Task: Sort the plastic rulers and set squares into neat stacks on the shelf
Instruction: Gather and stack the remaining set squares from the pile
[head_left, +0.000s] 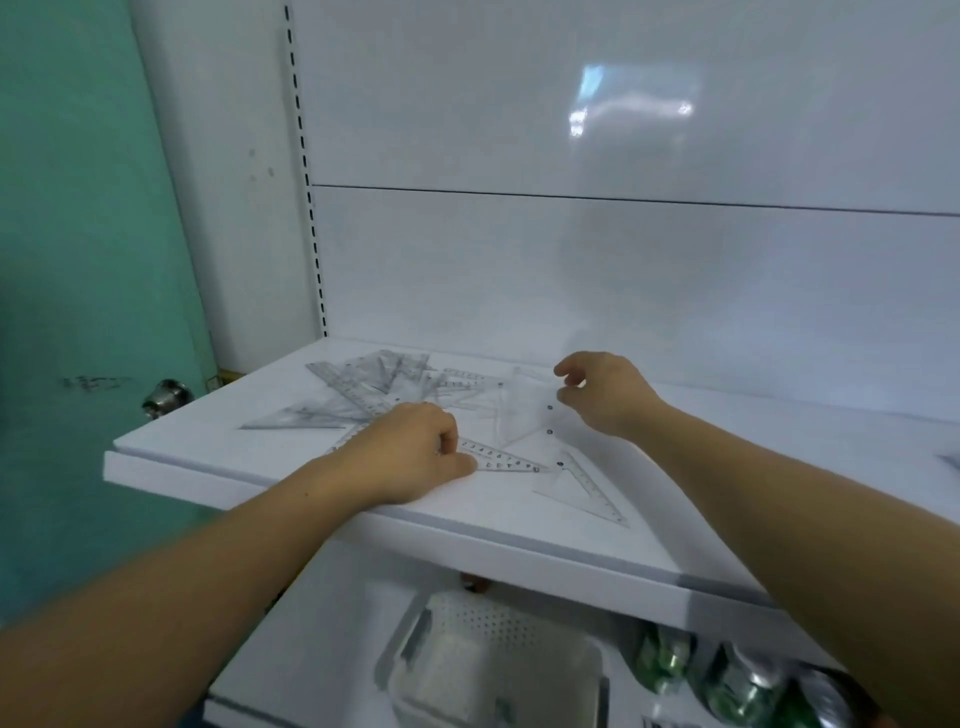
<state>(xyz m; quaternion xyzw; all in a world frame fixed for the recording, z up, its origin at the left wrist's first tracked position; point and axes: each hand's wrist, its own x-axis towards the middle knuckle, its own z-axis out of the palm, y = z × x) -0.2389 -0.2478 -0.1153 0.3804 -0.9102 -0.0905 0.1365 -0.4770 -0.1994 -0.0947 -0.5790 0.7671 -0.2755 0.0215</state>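
Observation:
A loose heap of clear plastic rulers and set squares (374, 387) lies on the white shelf (649, 530), left of centre. My left hand (415, 452) rests on the shelf with curled fingers pinching the end of a clear ruler (501, 460) that points right. My right hand (602, 392) hovers above the shelf and pinches the edge of a clear set square (524, 410), tilted up from the surface. Another set square (587, 488) lies flat by itself near the front edge, between my forearms.
The shelf's white back panel (623, 270) rises behind, with a slotted upright (306, 171) at its left. A green door (78, 260) with a metal knob (163, 397) stands on the left. Below the shelf are a perforated tray (493, 660) and green cans (727, 680).

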